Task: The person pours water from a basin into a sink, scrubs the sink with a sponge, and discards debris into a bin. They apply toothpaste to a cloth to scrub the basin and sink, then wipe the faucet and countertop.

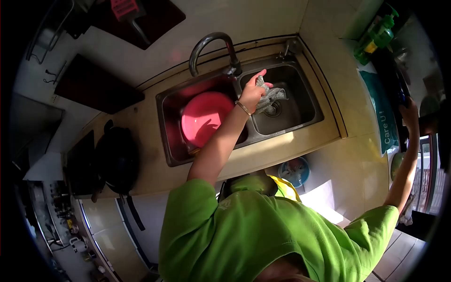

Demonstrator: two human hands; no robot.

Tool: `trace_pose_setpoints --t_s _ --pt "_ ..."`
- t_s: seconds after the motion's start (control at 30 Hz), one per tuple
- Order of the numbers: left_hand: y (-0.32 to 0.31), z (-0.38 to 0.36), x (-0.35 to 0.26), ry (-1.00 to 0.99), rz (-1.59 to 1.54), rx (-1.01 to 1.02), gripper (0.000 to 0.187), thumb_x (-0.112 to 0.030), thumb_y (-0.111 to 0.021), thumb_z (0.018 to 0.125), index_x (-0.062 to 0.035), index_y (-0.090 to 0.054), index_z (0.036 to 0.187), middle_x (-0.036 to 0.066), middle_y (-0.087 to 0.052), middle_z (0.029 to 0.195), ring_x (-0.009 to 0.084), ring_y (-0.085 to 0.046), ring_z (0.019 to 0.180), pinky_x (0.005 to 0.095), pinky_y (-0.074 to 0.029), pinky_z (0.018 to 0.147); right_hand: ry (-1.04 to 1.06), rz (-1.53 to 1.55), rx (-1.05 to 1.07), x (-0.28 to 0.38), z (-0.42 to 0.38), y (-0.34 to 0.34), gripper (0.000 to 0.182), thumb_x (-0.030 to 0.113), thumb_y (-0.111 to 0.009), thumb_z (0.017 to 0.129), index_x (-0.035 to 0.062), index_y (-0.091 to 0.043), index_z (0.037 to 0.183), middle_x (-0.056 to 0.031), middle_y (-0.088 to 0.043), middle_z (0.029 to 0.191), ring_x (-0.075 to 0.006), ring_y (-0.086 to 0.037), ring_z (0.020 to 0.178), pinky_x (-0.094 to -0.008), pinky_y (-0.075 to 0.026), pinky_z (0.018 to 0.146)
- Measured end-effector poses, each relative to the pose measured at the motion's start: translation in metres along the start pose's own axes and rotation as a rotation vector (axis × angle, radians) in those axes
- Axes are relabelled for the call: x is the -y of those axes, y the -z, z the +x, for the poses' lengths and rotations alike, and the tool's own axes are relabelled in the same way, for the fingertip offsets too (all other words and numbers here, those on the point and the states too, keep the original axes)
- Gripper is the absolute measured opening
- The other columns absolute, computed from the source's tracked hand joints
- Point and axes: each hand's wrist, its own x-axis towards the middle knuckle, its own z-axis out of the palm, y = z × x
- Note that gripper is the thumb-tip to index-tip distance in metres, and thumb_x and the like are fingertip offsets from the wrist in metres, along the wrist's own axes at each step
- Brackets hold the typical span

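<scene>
My left hand (pixel 255 92) reaches over the right basin of the sink (pixel 307 113). It is closed on a crumpled grey cloth (pixel 272 97), which hangs from the fingers above the drain. At the far right, my right hand (pixel 408 112) is raised against a long dark object with a blue sheen (pixel 401 94). Its fingers look closed there, but shade hides the grip and the object's kind. A pink basin (pixel 202 115) sits in the left half of the sink.
A curved faucet (pixel 213 36) rises behind the sink. A black wok (pixel 117 160) stands on the left counter. To the right are a green pump bottle (pixel 374 40) and a teal bag (pixel 378 108). A blue-rimmed bucket (pixel 295 171) is below the counter edge.
</scene>
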Motion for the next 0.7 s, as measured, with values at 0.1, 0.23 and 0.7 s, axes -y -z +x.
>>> trace_pose_setpoints --t_s 0.1,0.23,0.7 --pt "0.005 -0.013 -0.013 0.027 0.110 0.014 0.057 0.008 -0.036 0.059 -0.0007 -0.042 0.115 0.013 -0.053 0.088 0.0131 -0.051 0.074 0.0212 -0.041 0.063 0.027 0.690 -0.097 0.061 -0.021 0.012 0.016 0.014 -0.052 0.077 0.0029 -0.053 0.088 -0.0011 -0.049 0.073 -0.0095 -0.045 0.069 -0.0207 -0.035 0.065" --pt "0.002 -0.034 -0.029 -0.027 0.074 0.032 0.031 -0.007 -0.052 0.072 -0.0014 -0.052 0.102 0.002 -0.053 0.079 0.0072 -0.048 0.070 0.0174 -0.038 0.063 0.153 1.653 -0.038 0.191 -0.048 -0.034 0.024 0.005 -0.054 0.076 -0.0034 -0.050 0.098 -0.0102 -0.056 0.089 -0.0151 -0.054 0.082 -0.0270 -0.043 0.074" --pt "0.040 -0.102 -0.077 -0.803 0.971 -0.240 0.035 -0.007 -0.065 0.068 -0.0070 -0.049 0.099 0.008 -0.057 0.080 0.0164 -0.057 0.072 0.0254 -0.044 0.061 -0.228 2.339 0.595 0.441 -0.097 -0.167 0.010 0.013 -0.057 0.076 0.0071 -0.055 0.084 -0.0007 -0.057 0.077 -0.0071 -0.053 0.067 -0.0181 -0.039 0.055"
